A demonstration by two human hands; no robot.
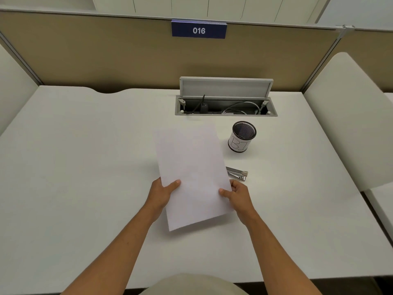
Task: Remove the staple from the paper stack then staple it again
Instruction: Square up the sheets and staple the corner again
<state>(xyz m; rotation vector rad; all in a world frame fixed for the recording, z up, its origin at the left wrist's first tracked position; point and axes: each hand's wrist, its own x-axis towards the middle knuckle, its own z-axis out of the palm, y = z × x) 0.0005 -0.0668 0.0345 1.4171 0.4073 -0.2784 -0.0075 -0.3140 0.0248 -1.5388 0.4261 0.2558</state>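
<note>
Over white desk (85, 167), both hands (161, 193) (237, 193) grip paper stack (191, 171) sides.

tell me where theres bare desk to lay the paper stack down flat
The widest bare patch of desk lies left of the paper stack, from the left hand out to the desk edge. Right of the right hand is open too. It is crowded by the stapler, mesh cup and open cable tray.
</note>
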